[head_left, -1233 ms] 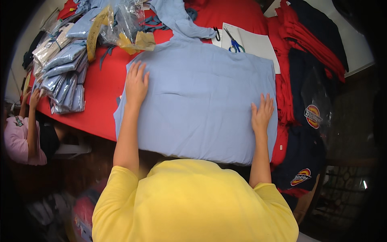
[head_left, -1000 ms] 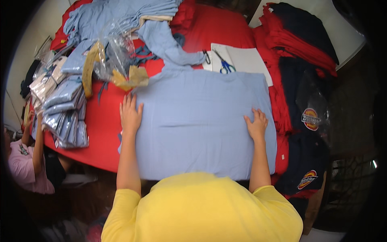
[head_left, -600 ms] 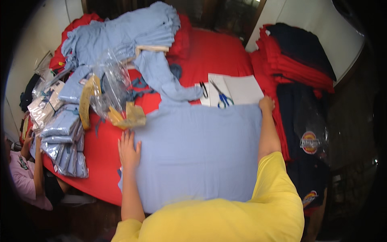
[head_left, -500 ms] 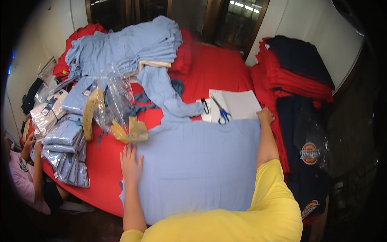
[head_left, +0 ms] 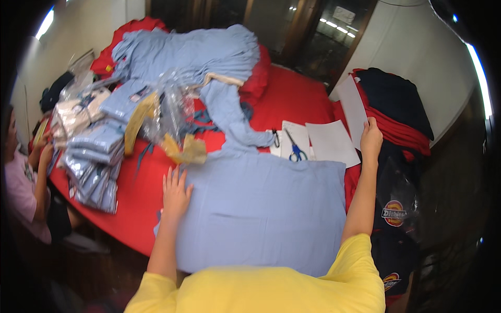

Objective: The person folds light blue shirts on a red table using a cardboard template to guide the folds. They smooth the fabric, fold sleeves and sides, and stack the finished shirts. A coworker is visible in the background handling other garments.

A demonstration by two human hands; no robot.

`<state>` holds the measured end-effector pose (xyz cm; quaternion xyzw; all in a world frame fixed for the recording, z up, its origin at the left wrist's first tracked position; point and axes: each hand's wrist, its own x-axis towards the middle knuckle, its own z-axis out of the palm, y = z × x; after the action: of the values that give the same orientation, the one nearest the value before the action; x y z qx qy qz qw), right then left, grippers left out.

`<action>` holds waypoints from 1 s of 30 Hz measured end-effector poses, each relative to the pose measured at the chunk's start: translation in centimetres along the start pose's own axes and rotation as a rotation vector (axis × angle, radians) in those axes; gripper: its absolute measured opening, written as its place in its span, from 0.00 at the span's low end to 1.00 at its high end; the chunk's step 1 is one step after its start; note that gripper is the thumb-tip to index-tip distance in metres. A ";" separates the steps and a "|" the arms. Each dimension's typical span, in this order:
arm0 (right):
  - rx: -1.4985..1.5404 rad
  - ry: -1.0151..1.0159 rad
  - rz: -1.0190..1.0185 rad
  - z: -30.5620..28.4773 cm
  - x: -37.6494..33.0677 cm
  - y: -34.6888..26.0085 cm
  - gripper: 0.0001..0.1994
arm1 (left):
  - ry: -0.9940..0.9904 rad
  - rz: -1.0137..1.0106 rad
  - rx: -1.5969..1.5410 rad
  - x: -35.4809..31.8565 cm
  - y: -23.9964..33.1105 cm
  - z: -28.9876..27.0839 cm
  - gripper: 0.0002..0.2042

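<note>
A light blue shirt [head_left: 261, 208] lies spread flat before me, its sleeve reaching toward the far side. My left hand [head_left: 176, 192] rests on its left edge with the fingers spread. At the right, my right hand [head_left: 371, 140] grips a white sheet of card [head_left: 352, 107] by its near end, raised and tilted beside the dark folded clothes. Another white sheet [head_left: 331, 141] stays on the table past the shirt's far edge. Blue-handled scissors [head_left: 296, 151] and small black thread snips [head_left: 275, 139] lie on white paper just left of it.
Blue shirts [head_left: 182, 55] are heaped at the far left. Bagged folded shirts [head_left: 94, 161], clear plastic and yellowish scraps [head_left: 185, 149] lie at left. Navy and red clothes [head_left: 399, 104] are stacked at right. A person in pink [head_left: 26, 182] handles packages at the left edge.
My right hand has lifted a white sheet from the others and moved it right and upward. My left hand keeps to the shirt's left edge. The view has shifted slightly.
</note>
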<state>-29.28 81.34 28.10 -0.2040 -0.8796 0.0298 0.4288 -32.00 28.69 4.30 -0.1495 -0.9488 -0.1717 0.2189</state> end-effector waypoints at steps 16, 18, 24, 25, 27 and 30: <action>0.896 -0.662 -0.962 -0.6 -38.1 -23.2 0.28 | -0.164 -0.618 -0.289 -12.5 -3.7 -10.4 0.09; 0.902 -0.667 -1.005 0.4 -37.9 -24.1 0.28 | -0.146 -0.585 -0.281 -12.8 -4.0 -9.9 0.08; 0.861 -0.797 -1.062 2.6 -37.8 -24.5 0.27 | -0.099 -0.677 -0.484 -13.3 -5.3 -9.4 0.10; 0.869 -0.820 -1.070 2.5 -37.5 -24.5 0.27 | -0.087 -0.703 -0.533 -13.3 -5.6 -9.6 0.11; 0.870 -0.855 -1.084 2.4 -37.0 -24.3 0.27 | -0.005 -0.685 -0.459 -13.2 -5.5 -9.6 0.11; 0.879 -0.889 -1.078 2.3 -37.0 -24.5 0.27 | 0.084 -0.608 -0.334 -12.2 -4.0 -9.7 0.10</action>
<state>-18.89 45.02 4.72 0.4635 -0.8524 0.2393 0.0371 -19.40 18.80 5.71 0.1133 -0.8990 -0.3878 0.1693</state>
